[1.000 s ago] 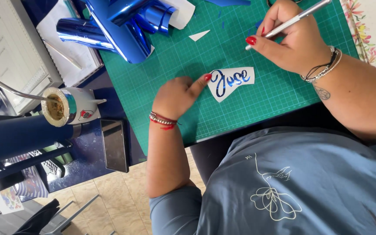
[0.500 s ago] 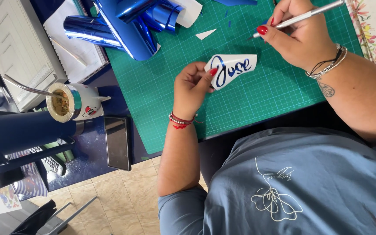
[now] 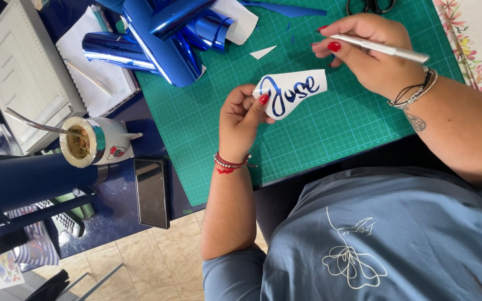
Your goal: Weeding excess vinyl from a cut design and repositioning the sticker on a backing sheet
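Note:
My left hand [image 3: 242, 120] pinches a small white backing sheet [image 3: 294, 91] with shiny blue cut-out lettering and holds it lifted above the green cutting mat [image 3: 330, 125]. My right hand [image 3: 366, 50] hovers just right of and above the sheet, gripping a thin silver craft knife [image 3: 383, 49] that points left, its tip hidden by the fingers. Both hands have red nails and wrist bands.
Rolls and scraps of shiny blue foil [image 3: 157, 36] lie at the mat's upper left. Scissors [image 3: 370, 5] sit at the top edge. A cup with a metal straw [image 3: 93, 142], a dark phone [image 3: 152, 192] and a white device [image 3: 20, 72] stand left of the mat.
The lettered sheet lay flat on the mat under my left fingers; now it is picked up and raised off the mat. My right hand with the knife has come down closer to it.

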